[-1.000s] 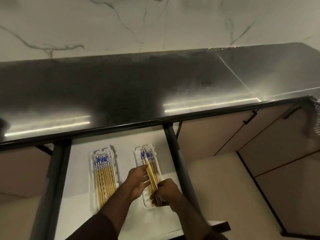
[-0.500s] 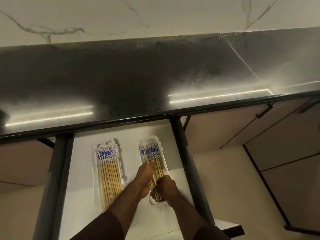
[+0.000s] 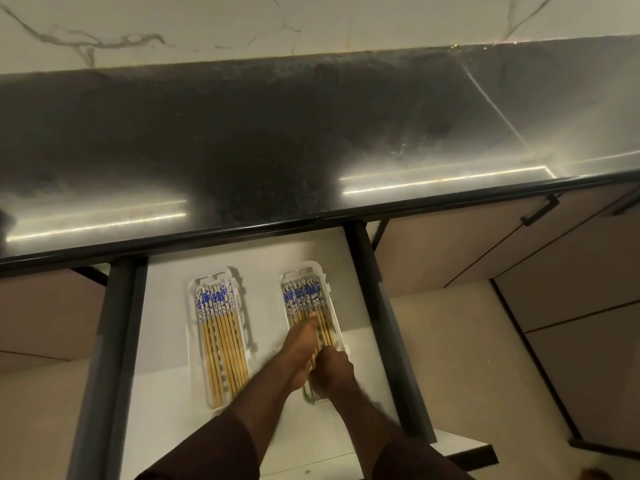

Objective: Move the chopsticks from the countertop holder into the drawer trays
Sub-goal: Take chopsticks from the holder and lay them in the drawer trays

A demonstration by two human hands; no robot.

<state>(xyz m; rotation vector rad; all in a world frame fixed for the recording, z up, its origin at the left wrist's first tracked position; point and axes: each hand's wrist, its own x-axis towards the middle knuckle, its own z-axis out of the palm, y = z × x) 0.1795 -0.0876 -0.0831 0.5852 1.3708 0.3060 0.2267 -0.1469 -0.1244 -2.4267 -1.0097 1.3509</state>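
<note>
1. The chopsticks [image 3: 309, 308] of the right tray [image 3: 327, 289] lie side by side, blue-patterned ends toward the bench [image 3: 242, 150], filling most of its width.
2. The left hand [image 3: 299, 351] lies flat along these sticks, fingers straight and pressing on them.
3. The right hand [image 3: 332, 370] sits at the tray's near end, fingers curled over the stick tips; whether it actually pinches them I cannot tell.
4. The left tray [image 3: 192, 341], well apart from the right one, holds a second row of chopsticks [image 3: 221, 341], aligned the same way and touched by neither hand.
5. Both trays rest on the white floor of the open drawer [image 3: 166, 393], between its dark side rails.
6. Above the drawer runs the dark, glossy bench.
</note>
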